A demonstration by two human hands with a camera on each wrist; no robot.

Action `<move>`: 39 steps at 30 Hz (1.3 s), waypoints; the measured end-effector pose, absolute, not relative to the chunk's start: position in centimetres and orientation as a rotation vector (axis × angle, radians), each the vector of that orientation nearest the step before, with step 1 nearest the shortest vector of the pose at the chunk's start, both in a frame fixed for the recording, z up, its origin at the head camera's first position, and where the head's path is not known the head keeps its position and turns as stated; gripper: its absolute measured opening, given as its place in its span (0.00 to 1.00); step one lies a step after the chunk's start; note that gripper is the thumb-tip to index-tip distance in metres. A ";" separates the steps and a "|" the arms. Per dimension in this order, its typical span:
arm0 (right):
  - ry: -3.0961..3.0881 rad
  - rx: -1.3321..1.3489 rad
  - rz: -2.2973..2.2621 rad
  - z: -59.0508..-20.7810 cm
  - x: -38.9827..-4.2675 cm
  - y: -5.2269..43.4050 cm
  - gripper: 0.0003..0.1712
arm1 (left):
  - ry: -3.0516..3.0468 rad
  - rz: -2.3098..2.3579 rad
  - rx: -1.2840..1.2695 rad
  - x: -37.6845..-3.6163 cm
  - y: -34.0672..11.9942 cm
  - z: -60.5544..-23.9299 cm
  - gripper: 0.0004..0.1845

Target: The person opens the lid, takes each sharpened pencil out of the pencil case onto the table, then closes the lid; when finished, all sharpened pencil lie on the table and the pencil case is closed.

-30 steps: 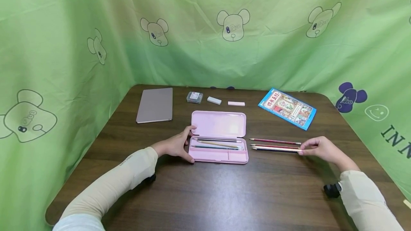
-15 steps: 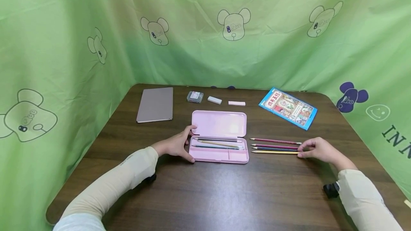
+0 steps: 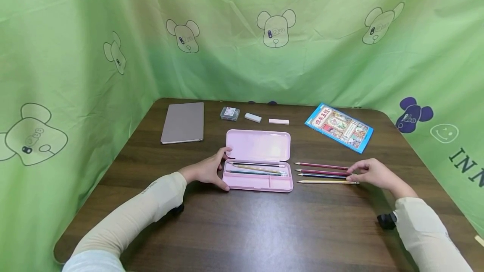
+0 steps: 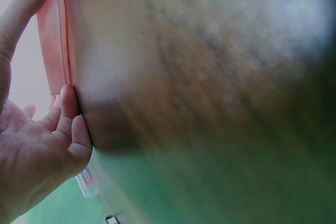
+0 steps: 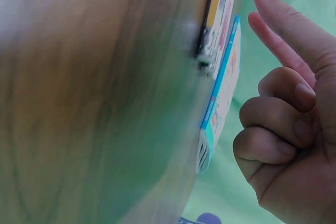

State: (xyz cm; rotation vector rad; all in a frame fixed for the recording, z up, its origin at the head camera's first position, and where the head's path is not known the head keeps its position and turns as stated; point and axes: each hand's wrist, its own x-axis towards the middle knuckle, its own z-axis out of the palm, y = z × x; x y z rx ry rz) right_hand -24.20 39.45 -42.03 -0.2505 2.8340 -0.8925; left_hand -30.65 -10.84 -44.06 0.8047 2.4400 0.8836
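Observation:
A pink pencil case (image 3: 259, 183) lies unfolded mid-table, with several pencils in its long compartment. My left hand (image 3: 206, 170) holds the case's left end, its thumb at the front corner and its fingers by the hinge and lid. To the right of the case, a yellow pencil (image 3: 325, 181), a dark blue pencil (image 3: 317, 175) and two red pencils (image 3: 317, 165) lie roughly parallel. Over their right ends is my right hand (image 3: 372, 175), thumb and index finger extended. In the right wrist view those two fingers sit apart from the pencils, with the other fingers curled.
At the back stand a grey notebook (image 3: 183, 123), a small clear box (image 3: 230, 113), a white eraser (image 3: 252, 117) and a pink strip-shaped block (image 3: 279, 121). A blue-bordered booklet (image 3: 340, 127) lies back right. Green cloth (image 3: 227, 74) hangs behind the wooden table (image 3: 242, 230).
The yellow pencil has shifted toward the table's front, apart from the others, and my right hand has let go of it. That hand has moved slightly left and back. My left hand stays put.

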 end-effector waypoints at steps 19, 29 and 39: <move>2.741 -0.403 -0.929 -42.0 -26.9 35.3 0.16 | 2.440 0.879 0.817 -30.7 -10.8 -44.0 0.61; 2.691 -0.518 -0.938 -42.6 -28.4 32.6 0.14 | 2.442 0.876 0.828 -30.7 -10.8 -44.1 0.61; 2.672 -0.532 -0.919 -42.4 -29.3 29.8 0.15 | 2.447 0.879 0.835 -30.7 -10.8 -44.2 0.61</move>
